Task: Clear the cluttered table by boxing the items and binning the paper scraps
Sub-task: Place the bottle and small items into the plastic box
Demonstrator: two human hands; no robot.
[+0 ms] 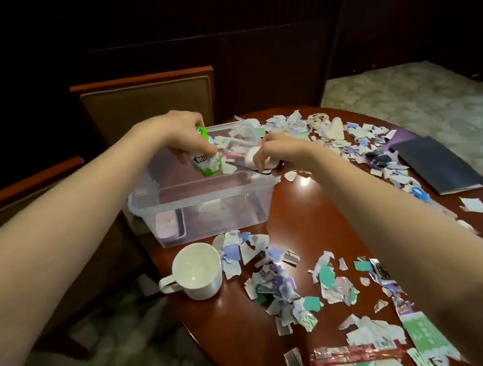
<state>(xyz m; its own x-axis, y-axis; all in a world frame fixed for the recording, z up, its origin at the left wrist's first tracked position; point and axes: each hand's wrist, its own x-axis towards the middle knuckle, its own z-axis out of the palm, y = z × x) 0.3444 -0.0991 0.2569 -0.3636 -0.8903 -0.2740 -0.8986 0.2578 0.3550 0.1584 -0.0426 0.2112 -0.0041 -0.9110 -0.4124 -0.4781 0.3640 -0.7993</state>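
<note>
Boxing is in hand: at the table's (300, 205) eleven o'clock, a green-and-white bottle (206, 158) is gripped by the left hand (178, 132) over the clear plastic box (208, 219), a small white item (250, 158) pinched by the right hand (276, 152). Lowering and release are likely called for next.

You are in a furnished sitting room of a home or a hotel, and I cannot tell which one. You sit at a polished oval wooden table (298, 196) with an upholstered wooden chair (143, 103) beside it. A pale patterned carpet (428, 98) covers the floor, a dark panelled wall (209, 15) stands behind, and a white mug (198, 272) is on the table.
</note>
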